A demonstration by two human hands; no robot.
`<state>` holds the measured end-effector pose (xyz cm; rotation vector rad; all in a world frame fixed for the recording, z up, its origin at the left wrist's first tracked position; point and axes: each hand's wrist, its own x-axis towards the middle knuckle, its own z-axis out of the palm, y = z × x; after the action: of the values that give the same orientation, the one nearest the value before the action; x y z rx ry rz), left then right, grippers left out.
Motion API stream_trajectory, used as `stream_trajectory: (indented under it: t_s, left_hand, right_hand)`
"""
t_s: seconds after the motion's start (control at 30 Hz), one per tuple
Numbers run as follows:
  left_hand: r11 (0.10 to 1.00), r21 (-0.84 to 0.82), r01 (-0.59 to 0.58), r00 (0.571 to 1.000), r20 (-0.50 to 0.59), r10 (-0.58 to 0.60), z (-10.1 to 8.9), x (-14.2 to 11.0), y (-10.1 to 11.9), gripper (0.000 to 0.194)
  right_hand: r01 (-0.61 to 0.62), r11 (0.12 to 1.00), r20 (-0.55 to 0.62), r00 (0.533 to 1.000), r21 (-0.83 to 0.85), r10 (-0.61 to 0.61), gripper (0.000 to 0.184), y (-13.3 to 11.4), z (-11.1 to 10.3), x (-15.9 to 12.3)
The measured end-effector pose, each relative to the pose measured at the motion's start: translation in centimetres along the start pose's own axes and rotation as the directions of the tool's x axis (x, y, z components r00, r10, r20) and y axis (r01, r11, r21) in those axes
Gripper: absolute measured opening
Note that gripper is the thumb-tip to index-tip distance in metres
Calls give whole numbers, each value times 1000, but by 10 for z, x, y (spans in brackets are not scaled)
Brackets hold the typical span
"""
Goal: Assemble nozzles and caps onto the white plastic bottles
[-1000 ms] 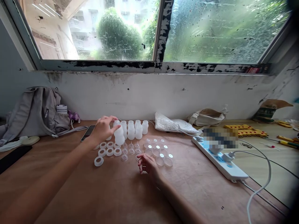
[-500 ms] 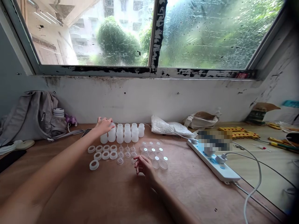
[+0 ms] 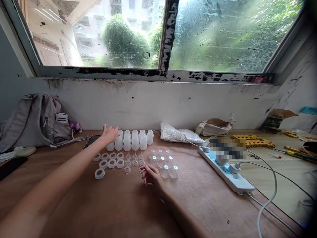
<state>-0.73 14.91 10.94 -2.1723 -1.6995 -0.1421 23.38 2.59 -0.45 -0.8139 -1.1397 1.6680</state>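
Your left hand [image 3: 110, 135], fingers [image 3: 114, 131] apart, is at the nine-o'clock end of the white bottles [image 3: 135, 143] on the desk [image 3: 104, 208]. At their five o'clock, your right hand [image 3: 151, 176], fingers loosely bent and apart, is beside clear rings [image 3: 135, 163].

bottle [image 3: 111, 147] partly behind left hand [image 3: 110, 135], backpack [image 3: 34, 122] cut off

Bright daylight glares through the window [image 3: 230, 39], tabletop [image 3: 111, 205] dimmer.
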Motion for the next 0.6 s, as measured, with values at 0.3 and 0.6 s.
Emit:
stream_trajectory:
  t_s: [0.3,0.6]
  left_hand:
    - [999,41,-33,993,-110,37,2,-6,9,29]
    - [979,1,-206,956,-212,201,-10,-40,32,27]
  right_hand:
    - [-69,982,-105,993,-175,52,35,3,3,0]
    - [35,832,-240,950,-553,-199,24,5,-3,0]
